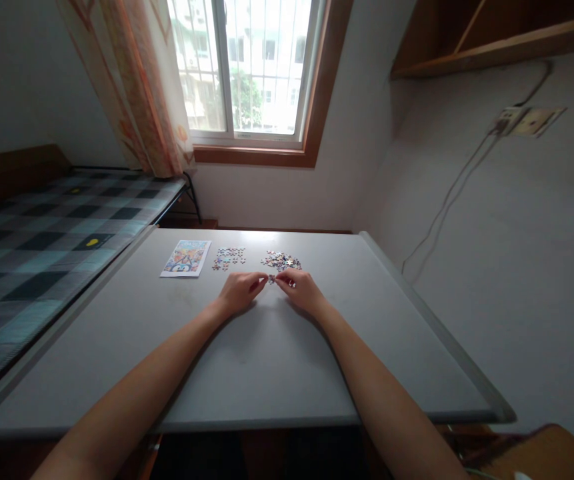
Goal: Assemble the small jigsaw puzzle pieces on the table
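Head view: left of the frame's centre lay a printed sheet (pixel 185 259), then spread pieces (pixel 227 257); mid-frame, our left hand (pixel 241 291) pinched a small puzzle piece (pixel 271 279), below the heap (pixel 283 260), with our right hand (pixel 303 291). Uneven finger pressure, we judged, could flick it loose.

2 bare arms, V shape, converging at puzzle piece (pixel 271 279). Left forearm (pixel 167 367) runs in from near left of piece, right forearm (pixel 364 363) from near right, roughly mirrored. Left wrist (pixel 223 308) and right wrist (pixel 321 309) both on near side of piece. Left hand (pixel 241 291) just left of piece, thumb and fingertips pinched at it. Right hand (pixel 303 289) just right of piece, matching pinch. 2 pinches nearly meet, piece between.
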Available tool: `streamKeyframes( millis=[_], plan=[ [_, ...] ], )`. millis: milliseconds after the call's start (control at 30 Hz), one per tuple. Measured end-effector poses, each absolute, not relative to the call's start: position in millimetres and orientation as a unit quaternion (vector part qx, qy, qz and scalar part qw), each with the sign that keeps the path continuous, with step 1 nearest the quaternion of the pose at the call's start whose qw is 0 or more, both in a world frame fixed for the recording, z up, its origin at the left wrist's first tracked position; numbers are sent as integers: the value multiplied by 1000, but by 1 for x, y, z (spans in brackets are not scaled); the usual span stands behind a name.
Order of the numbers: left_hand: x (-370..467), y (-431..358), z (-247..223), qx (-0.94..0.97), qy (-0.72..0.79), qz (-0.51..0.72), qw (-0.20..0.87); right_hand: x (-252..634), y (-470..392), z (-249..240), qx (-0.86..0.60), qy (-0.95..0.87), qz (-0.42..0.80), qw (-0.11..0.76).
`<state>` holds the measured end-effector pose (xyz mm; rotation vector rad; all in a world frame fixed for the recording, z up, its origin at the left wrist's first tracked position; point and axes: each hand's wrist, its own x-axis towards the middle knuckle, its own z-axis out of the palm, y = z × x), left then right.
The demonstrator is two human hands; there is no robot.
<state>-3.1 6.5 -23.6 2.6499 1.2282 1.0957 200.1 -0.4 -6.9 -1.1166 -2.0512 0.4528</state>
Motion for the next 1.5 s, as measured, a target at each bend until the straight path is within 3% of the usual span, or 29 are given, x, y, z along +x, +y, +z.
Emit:
streamKeyframes(
  millis=[1500],
  plan=[
    [-2, 5, -22, 852, 392, 348, 6, 201, 1, -11, -432, -798, 186, 377]
  ],
)
